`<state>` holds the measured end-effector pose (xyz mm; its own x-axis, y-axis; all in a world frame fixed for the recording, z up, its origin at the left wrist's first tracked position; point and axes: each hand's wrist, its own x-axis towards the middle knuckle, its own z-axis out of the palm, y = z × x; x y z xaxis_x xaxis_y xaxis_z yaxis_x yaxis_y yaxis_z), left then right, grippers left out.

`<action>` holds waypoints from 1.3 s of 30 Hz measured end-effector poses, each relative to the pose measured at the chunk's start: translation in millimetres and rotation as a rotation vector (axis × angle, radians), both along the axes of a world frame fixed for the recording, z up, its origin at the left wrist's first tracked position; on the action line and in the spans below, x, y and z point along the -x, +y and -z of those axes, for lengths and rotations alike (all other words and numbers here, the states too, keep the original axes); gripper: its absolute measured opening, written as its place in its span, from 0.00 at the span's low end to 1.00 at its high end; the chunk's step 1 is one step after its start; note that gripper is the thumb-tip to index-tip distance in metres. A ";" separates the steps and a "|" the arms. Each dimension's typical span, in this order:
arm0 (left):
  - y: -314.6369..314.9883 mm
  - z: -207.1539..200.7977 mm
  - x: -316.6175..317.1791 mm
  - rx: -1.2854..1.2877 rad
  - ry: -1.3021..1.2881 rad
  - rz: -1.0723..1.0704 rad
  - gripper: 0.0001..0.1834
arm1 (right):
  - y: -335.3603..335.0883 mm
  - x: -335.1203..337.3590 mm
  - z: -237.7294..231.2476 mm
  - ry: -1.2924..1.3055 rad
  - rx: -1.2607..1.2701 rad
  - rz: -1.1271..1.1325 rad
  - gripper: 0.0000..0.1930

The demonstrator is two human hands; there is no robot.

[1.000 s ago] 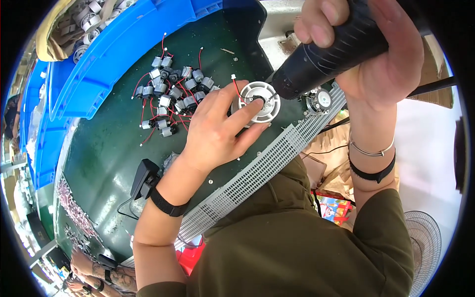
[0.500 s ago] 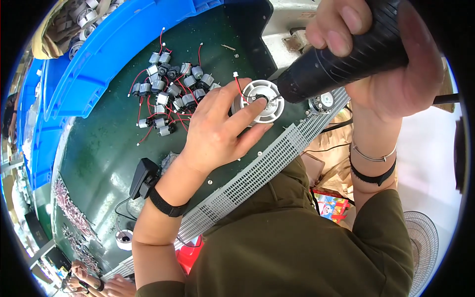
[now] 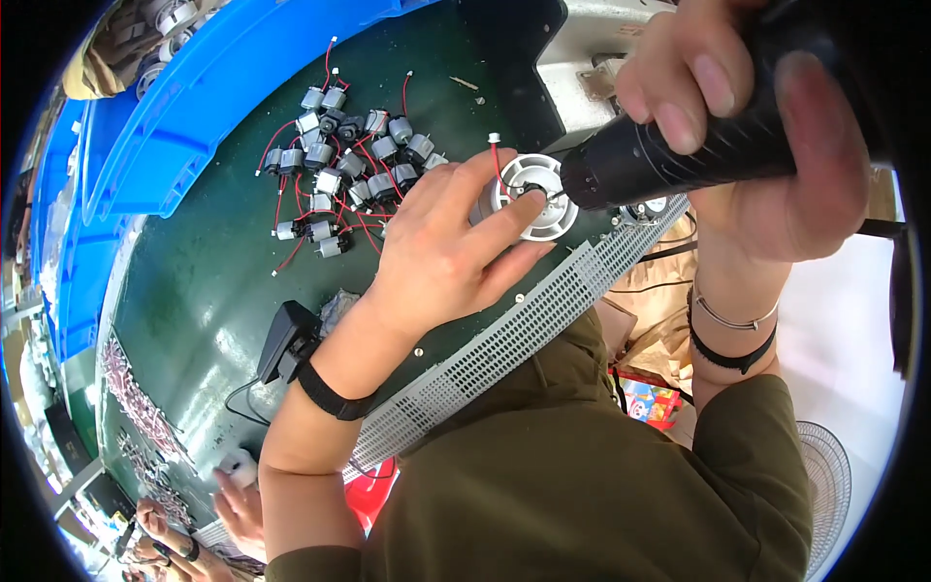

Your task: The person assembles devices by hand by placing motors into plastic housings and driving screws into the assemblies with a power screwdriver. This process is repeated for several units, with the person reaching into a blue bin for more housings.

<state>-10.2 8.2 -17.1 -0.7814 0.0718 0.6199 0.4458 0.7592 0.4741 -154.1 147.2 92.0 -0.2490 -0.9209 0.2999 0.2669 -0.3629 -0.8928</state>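
Note:
My left hand (image 3: 436, 238) grips a round white plastic housing (image 3: 557, 227) with a spoked rim, its index finger pressing near the centre. From the housing's middle rises a red wire (image 3: 497, 167) ending in a small white plug. My right hand (image 3: 819, 184) is wrapped round a black electric screwdriver (image 3: 635, 165), held almost level. The screwdriver's bit points into the housing's centre; whether it sits on a screw is too small to tell. Left of the housing lies a heap of small silver motors (image 3: 320, 155) with red wires, on the green tabletop (image 3: 194, 281).
A blue bin wall (image 3: 208, 107) curves along the far left. Grey perforated strip (image 3: 504, 320) edges the table before me. A dark device (image 3: 288, 339) with a cable is by my left wrist. Behind the screwdriver lies a round metallic part (image 3: 648, 210). A co-worker's hand (image 3: 240, 512) is at lower left.
The housing, both my hands and the screwdriver appear slightly further right, as the view has shifted. A co-worker's hand has come up to a white round piece at lower left.

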 end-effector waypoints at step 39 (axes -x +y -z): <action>-320.1 -119.2 89.7 0.813 -0.759 -0.487 0.24 | -127.5 -17.2 71.6 1.288 -0.932 0.166 0.14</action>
<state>-99.9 -312.0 102.1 -0.9798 -0.1756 -0.0961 -0.1536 0.9674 -0.2015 -136.9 19.7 20.5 -0.3977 -0.8837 -0.2468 -0.7903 0.4666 -0.3971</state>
